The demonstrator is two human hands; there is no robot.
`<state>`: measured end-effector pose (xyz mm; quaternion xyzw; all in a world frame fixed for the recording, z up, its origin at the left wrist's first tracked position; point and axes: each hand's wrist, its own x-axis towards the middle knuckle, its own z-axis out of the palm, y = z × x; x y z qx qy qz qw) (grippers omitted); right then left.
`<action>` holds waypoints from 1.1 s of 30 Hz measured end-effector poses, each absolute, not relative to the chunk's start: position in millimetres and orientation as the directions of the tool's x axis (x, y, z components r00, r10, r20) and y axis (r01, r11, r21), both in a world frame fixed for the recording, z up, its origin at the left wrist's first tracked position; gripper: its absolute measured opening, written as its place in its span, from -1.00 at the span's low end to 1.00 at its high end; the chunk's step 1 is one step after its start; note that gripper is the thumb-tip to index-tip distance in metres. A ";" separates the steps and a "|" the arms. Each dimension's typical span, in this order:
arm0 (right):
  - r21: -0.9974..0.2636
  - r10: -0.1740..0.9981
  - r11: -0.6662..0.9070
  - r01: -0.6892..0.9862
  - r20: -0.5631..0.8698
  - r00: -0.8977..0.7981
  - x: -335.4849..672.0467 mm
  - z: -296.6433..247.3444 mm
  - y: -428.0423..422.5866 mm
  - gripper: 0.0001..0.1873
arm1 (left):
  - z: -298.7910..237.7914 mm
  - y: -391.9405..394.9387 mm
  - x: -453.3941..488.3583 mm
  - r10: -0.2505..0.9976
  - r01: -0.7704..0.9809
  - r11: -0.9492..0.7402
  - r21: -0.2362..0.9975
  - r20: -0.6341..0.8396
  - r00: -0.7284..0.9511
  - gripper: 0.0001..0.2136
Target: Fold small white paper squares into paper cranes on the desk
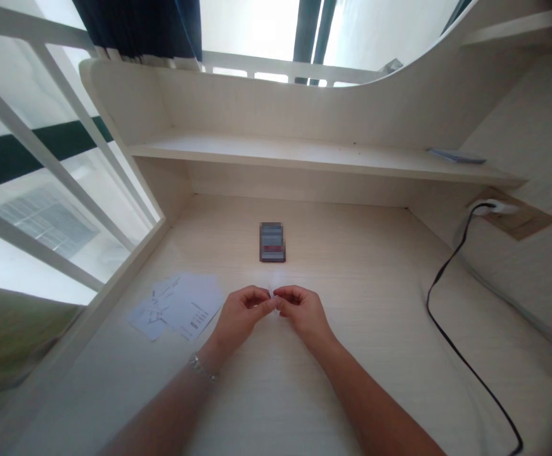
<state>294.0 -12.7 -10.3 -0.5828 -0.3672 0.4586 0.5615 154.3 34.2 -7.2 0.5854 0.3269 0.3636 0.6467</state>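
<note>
Fingers (pixel 288 295) pinch scrap (pixel 271 292); papers (pixel 180 307) beside, blurred packet (pixel 272 242) ahead.

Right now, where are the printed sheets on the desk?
The printed sheets lie left of the left hand in the head view, below and left of the pixelated dark item.

Printed sheets (pixel 180 306) left of the fingers (pixel 260 299), flat box (pixel 272 242) ahead, cable (pixel 451 351) well right, all on a desktop (pixel 375 297) below a shelf (pixel 304 152).

Cream laminate desk (pixel 361 266), shelf (pixel 304 152) above; white-barred window (pixel 33 209) L, dark curtain (pixel 133 19) top; wall socket (pixel 492 208) w/ black cable (pixel 447 278) R.
</note>
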 end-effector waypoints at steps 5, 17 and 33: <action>-0.989 0.940 -0.077 -0.127 -0.115 0.323 296.2 -14.1 -23.4 -0.77 | -6.1 32.5 157.0 0.839 -0.101 0.083 0.991 -0.015 0.544 -0.86; -0.998 0.918 -0.050 -0.028 -0.057 0.394 297.2 -10.2 -27.0 -0.84 | -5.0 27.9 159.3 0.856 -0.118 0.081 0.990 -0.009 0.517 -0.87; -0.998 0.916 -0.027 0.048 -0.006 0.400 298.3 -6.8 -28.0 -0.86 | -1.8 28.0 161.2 0.841 -0.173 0.142 0.975 -0.026 0.541 -0.88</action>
